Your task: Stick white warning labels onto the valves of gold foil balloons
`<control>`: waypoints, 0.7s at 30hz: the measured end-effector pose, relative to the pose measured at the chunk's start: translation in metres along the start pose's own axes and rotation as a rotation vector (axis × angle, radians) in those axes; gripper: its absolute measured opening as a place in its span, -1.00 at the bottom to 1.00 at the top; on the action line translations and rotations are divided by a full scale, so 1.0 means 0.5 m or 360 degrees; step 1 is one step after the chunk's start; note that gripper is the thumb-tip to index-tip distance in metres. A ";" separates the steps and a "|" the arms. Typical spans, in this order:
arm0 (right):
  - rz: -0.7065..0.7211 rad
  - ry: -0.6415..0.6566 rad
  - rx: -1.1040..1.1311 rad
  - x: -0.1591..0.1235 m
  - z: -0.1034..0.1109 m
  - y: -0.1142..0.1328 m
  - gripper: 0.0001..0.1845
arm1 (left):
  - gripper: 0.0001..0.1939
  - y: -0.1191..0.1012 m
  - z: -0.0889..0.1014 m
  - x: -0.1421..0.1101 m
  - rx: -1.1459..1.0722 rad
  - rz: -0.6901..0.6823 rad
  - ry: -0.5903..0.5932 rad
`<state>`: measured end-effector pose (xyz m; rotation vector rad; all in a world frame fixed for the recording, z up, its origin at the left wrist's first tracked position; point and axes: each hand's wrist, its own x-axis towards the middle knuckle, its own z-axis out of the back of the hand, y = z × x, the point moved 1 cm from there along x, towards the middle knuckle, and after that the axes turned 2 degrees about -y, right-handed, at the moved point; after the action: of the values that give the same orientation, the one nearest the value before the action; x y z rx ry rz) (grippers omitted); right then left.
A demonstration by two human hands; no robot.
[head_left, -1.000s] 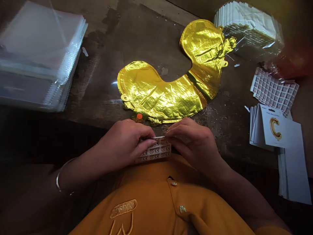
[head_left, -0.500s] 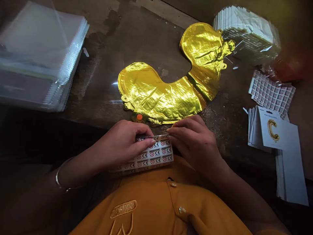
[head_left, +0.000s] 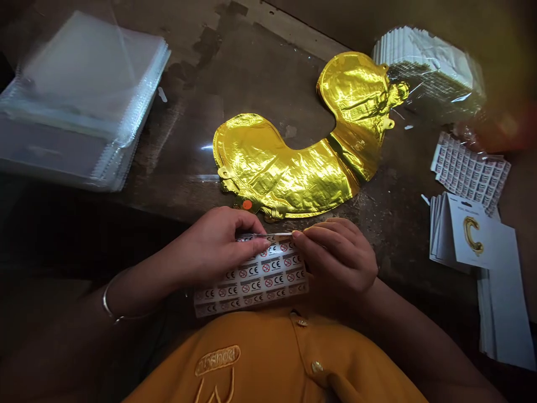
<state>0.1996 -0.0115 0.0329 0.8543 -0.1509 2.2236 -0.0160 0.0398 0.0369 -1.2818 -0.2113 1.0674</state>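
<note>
My left hand (head_left: 229, 240) is closed on a sheet of stickers (head_left: 251, 280), thumb on its printed face near the top edge. The white sheet carries rows of CE marks and red warning circles, and it curves down in front of my shirt. At the sheet's upper right corner, my right hand (head_left: 335, 249) is closed in a pinch on the edge. Whether a single sticker is between those fingertips I cannot tell. Just beyond both hands lies a flat gold foil balloon (head_left: 285, 173), curved like a C, with small tabs and an orange dot near its lower left end.
On the left of the dark table (head_left: 251, 73) is a stack of clear plastic sleeves (head_left: 88, 84). At the back right sits a plastic-wrapped pack of white items (head_left: 428, 64). Nearer are more sticker sheets (head_left: 470, 170) and folded white cards (head_left: 474, 229) picturing a gold C.
The view has shifted slightly, so the table's things appear lower and to the right. More of the sticker sheet shows below my left hand. Both hands keep their pinch at its top edge.
</note>
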 end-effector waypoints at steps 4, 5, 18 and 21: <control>0.0032 -0.0013 0.0093 0.007 -0.002 -0.002 -0.71 | -0.81 0.003 0.001 0.000 -0.0103 0.0089 0.0041; 0.0070 -0.0001 0.0103 0.009 -0.001 -0.003 -0.73 | -0.80 0.004 0.002 0.000 -0.0127 0.0104 0.0050; 0.0170 0.0013 0.0039 0.043 0.031 -0.002 -0.85 | -0.77 0.013 0.013 0.001 -0.0195 0.0145 0.0136; -0.0442 -0.0189 0.0045 0.066 0.032 -0.016 -0.83 | -0.82 0.016 0.023 -0.012 0.0473 -0.0356 -0.0232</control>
<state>0.1969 0.0086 0.0644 0.9617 -0.0529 1.9215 -0.0312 0.0423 0.0364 -0.8927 -0.2876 0.9593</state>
